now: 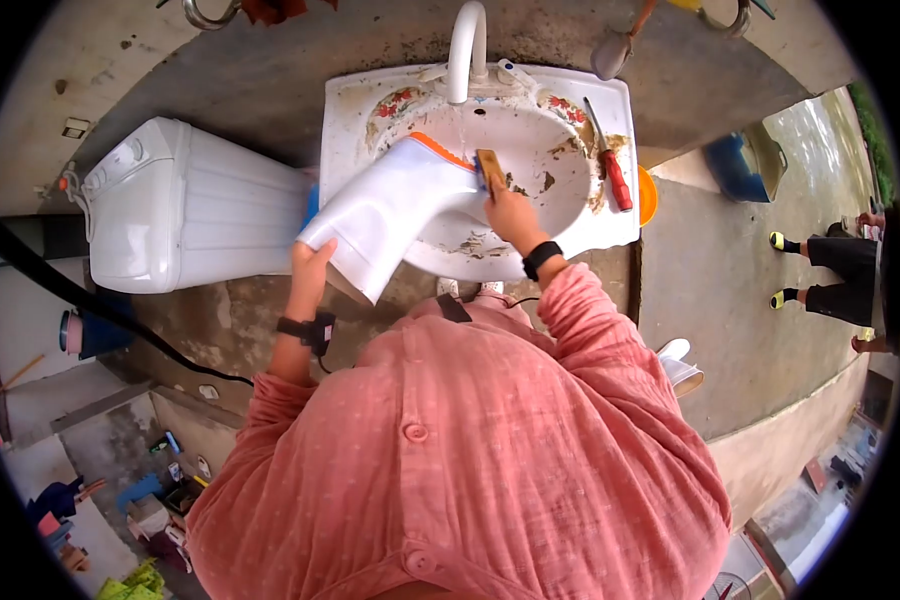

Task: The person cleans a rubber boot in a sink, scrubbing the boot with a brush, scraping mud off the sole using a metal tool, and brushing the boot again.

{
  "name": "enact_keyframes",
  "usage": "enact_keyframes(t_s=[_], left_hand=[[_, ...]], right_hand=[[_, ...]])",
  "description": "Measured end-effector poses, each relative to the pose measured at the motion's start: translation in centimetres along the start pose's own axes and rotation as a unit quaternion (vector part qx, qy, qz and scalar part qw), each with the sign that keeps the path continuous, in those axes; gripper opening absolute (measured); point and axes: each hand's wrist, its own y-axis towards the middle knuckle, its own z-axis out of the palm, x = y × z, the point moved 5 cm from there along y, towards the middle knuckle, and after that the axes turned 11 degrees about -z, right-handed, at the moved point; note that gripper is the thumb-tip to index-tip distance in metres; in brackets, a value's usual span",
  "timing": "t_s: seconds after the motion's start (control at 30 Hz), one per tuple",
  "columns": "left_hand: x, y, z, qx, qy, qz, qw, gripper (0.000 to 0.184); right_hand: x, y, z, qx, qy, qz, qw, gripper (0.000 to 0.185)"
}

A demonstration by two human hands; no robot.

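Observation:
A white rubber boot [385, 195] with an orange sole edge lies tilted across the sink [610, 225]. My left hand [313, 262] grips the rim of its shaft at the lower left. A wooden scrubbing brush [490, 172] is in my right hand [511, 217], its head against the foot of the boot, bristles mostly hidden. Water runs from the white faucet [467, 50] down behind the boot's sole. Brown mud is smeared over the basin and its rim. On the sink's right edge lies a screwdriver [615, 180] with a red handle.
A white washing machine [230, 205] stands left of the sink. An orange basin [648, 196] shows behind the sink's right edge. Another white boot [678, 370] is on the floor at right. Farther right are a blue tub [740, 165] and a person [840, 270].

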Motion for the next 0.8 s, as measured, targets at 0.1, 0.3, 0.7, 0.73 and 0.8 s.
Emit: enact_keyframes(t_s=[0.1, 0.3, 0.7, 0.73, 0.8], left_hand=[[-0.8, -1.2, 2.0, 0.003, -0.046, 0.011, 0.999, 0.031], [-1.5, -0.2, 4.3, 0.049, 0.033, -0.063, 0.996, 0.045], [-8.3, -1.7, 7.6, 0.059, -0.321, -0.081, 0.942, 0.045], [-8.7, -2.1, 7.5, 0.061, -0.320, -0.078, 0.942, 0.045], [-9.1, -2.9, 7.5, 0.079, -0.333, -0.070, 0.937, 0.045]], right_hand=[[-1.6, -2.3, -2.8, 0.045, -0.021, 0.032, 0.998, 0.046], [3.7, -4.2, -2.6, -0.046, 0.113, 0.003, 0.993, 0.051], [2.7, -3.7, -2.0, -0.138, 0.110, 0.017, 0.984, 0.056], [2.3, -3.3, -2.6, -0.149, 0.134, 0.039, 0.979, 0.056], [1.9, -3.1, -3.3, -0.163, 0.160, 0.066, 0.971, 0.057]])
